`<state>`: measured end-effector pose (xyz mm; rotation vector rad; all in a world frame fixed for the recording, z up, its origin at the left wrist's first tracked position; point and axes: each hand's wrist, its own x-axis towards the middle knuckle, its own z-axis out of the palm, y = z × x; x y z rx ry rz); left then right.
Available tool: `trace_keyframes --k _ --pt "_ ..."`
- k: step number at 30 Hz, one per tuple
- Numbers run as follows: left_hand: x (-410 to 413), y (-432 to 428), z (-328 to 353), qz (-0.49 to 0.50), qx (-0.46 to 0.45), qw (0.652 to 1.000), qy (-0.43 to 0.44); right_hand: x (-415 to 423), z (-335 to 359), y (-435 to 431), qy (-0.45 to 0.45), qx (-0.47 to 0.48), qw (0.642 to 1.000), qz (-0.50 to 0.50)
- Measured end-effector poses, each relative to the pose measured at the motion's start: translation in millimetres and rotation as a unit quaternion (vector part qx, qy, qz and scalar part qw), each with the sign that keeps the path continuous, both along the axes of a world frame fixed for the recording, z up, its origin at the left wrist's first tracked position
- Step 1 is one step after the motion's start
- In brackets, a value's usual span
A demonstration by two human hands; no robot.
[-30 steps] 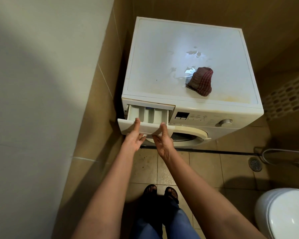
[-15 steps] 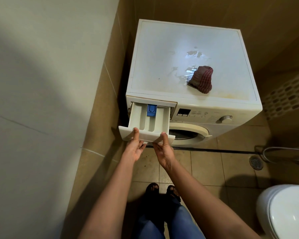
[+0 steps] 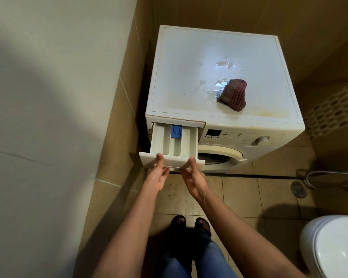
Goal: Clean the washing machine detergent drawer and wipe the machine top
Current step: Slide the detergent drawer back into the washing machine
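The left hand (image 3: 156, 176) and right hand (image 3: 193, 178) are pinching the detergent drawer (image 3: 174, 144) by its front, thumbs above, fingers beneath, probably to support its weight. It is jutting out under the seven o'clock corner of the machine top (image 3: 185, 73).

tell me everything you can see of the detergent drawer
The detergent drawer is white plastic, pulled far out of the upper left front of the washing machine. Walls split it into three long compartments; a blue insert sits at the back of the middle one. The left hand and right hand pinch its front panel, thumbs on top.
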<state>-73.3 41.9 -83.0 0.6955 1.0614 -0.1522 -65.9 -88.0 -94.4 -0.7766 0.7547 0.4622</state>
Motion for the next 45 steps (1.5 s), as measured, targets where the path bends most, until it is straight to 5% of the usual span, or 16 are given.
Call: trace_keyframes --k 15,28,45 --pt "63.1 -0.4 10.1 0.064 -0.005 0.997 -0.044 62.5 7.1 10.2 0.015 -0.022 0.999 -0.032" --pt "119.1 11.5 8.1 0.025 -0.005 0.997 -0.073 127.9 10.8 21.9 0.026 -0.034 0.999 -0.003" --pt "137.8 16.1 1.3 0.042 -0.020 0.997 -0.064 134.7 12.6 22.9 0.018 -0.046 0.998 -0.029"
